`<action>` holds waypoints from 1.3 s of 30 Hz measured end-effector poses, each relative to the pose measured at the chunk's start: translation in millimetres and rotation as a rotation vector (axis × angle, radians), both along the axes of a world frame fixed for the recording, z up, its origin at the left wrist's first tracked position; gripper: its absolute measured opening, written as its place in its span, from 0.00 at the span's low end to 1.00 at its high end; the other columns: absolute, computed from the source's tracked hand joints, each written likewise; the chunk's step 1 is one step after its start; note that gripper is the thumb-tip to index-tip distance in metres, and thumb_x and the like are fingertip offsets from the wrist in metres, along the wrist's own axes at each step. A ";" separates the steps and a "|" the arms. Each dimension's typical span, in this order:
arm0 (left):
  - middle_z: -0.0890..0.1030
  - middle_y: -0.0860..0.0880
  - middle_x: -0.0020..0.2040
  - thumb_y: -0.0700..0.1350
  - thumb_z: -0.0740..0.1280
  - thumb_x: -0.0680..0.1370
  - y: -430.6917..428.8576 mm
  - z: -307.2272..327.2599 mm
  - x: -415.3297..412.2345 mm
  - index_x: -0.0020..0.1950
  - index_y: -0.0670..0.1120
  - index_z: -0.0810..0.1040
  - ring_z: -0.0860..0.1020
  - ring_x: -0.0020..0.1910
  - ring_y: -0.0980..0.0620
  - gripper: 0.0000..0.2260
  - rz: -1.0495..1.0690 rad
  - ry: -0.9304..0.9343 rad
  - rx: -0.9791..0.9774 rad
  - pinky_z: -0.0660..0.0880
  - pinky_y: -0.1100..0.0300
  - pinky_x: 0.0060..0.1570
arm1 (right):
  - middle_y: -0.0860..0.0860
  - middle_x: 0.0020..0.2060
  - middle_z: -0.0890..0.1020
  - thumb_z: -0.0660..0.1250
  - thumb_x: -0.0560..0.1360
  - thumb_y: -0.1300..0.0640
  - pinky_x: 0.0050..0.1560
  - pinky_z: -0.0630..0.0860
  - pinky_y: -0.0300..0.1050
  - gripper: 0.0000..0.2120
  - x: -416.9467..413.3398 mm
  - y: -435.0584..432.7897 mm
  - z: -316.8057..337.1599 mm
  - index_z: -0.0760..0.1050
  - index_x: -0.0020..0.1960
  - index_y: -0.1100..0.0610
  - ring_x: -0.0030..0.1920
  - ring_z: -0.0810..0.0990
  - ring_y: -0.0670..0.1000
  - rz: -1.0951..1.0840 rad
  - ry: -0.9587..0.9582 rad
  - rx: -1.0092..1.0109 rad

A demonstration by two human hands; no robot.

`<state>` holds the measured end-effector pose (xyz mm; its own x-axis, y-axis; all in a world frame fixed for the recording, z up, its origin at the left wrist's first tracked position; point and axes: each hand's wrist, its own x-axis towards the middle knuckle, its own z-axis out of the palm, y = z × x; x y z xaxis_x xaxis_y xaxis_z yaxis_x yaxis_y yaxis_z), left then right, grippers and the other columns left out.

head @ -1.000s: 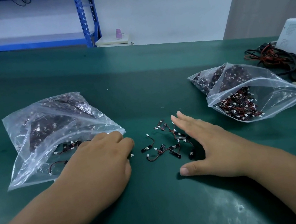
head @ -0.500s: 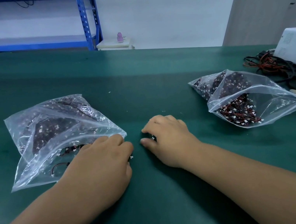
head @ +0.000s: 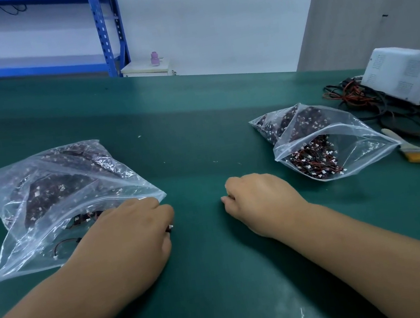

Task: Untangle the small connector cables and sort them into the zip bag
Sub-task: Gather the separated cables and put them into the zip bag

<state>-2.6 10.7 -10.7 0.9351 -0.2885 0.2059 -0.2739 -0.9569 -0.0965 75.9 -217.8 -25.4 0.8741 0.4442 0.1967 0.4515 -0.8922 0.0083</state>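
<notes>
On the counter (head: pixel 199 133), one zip bag (head: pixel 51 189) lies centre left and a second zip bag (head: pixel 337 138) centre right, each with connector cables (head: pixel 314 161) inside. The left hand (head: pixel 127 235) rests at the first bag's mouth. The right hand (head: pixel 262 200) lies between the bags. At far right, a box (head: pixel 404 73) stands behind loose wires (head: pixel 352 92), with a brush (head: pixel 413 148) in front.

Green table (head: pixel 197 122): left bag (head: pixel 51 189), right bag (head: pixel 337 138), brush (head: pixel 416 151).

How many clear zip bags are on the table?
2. The left zip bag lies with its mouth by the left hand; the right zip bag lies open, beyond the right hand. None looks hidden.
</notes>
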 end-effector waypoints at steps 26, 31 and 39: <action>0.73 0.56 0.37 0.51 0.63 0.75 -2.1 5.7 -0.6 0.42 0.55 0.74 0.75 0.38 0.52 0.03 -0.061 -0.040 -0.045 0.74 0.53 0.39 | 0.53 0.41 0.78 0.64 0.69 0.59 0.46 0.69 0.54 0.04 34.4 -140.3 42.0 0.76 0.43 0.58 0.44 0.77 0.60 0.036 -0.708 -0.121; 0.75 0.58 0.44 0.54 0.59 0.79 -7.3 8.0 -2.8 0.49 0.57 0.72 0.75 0.46 0.57 0.05 -0.082 -0.016 -0.194 0.73 0.58 0.49 | 0.54 0.35 0.77 0.64 0.64 0.66 0.41 0.69 0.54 0.05 11.2 -112.7 50.7 0.76 0.39 0.60 0.38 0.76 0.60 0.046 -0.718 0.197; 0.77 0.60 0.41 0.55 0.61 0.77 -14.8 9.1 -5.6 0.48 0.58 0.74 0.74 0.44 0.60 0.04 -0.098 0.003 -0.524 0.73 0.59 0.46 | 0.44 0.61 0.76 0.58 0.69 0.31 0.64 0.70 0.51 0.33 -54.9 -9.9 32.6 0.73 0.68 0.47 0.61 0.73 0.50 0.204 0.134 0.158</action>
<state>-8.3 -4.0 -1.6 0.9099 -0.2335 0.3428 -0.3637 -0.8466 0.3887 21.0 -227.6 7.2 0.7925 0.5868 0.1663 0.6098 -0.7681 -0.1955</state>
